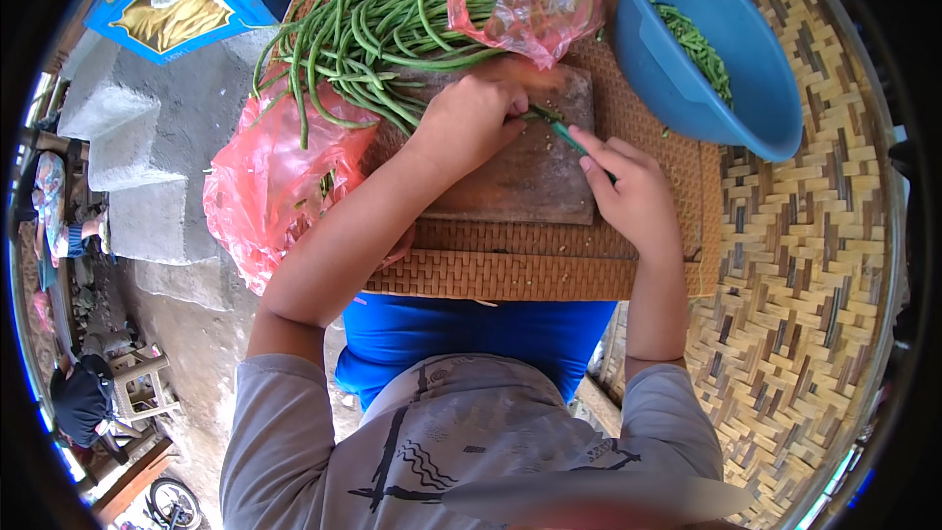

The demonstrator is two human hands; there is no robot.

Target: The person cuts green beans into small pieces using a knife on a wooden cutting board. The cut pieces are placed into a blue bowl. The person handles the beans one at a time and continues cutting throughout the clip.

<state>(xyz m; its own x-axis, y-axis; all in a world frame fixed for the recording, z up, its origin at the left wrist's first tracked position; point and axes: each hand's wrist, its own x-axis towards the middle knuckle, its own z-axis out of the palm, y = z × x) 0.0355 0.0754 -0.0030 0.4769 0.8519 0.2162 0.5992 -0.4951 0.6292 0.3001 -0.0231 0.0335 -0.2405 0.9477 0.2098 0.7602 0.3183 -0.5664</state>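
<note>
A wooden cutting board [515, 195] lies before me on a woven-pattern table [471, 265]. My left hand [471, 114] is curled over the board, closed on green long beans whose ends show just past the fingertips. My right hand [625, 184] grips a knife by its green handle [570, 138]; its blade is at the bean ends, partly hidden. Behind the left hand spreads a large heap of long beans [368, 26], partly over the board. To the right, a blue plastic basin [758, 81] holds cut bean pieces [692, 51].
Red plastic bags lie behind the heap [530, 0] and at the table's left edge [272, 191]. A blue box with a window [176, 7] stands at upper left, near concrete steps [147, 213]. Woven bamboo [795, 272] is at right. Two people [81, 401] are at far left.
</note>
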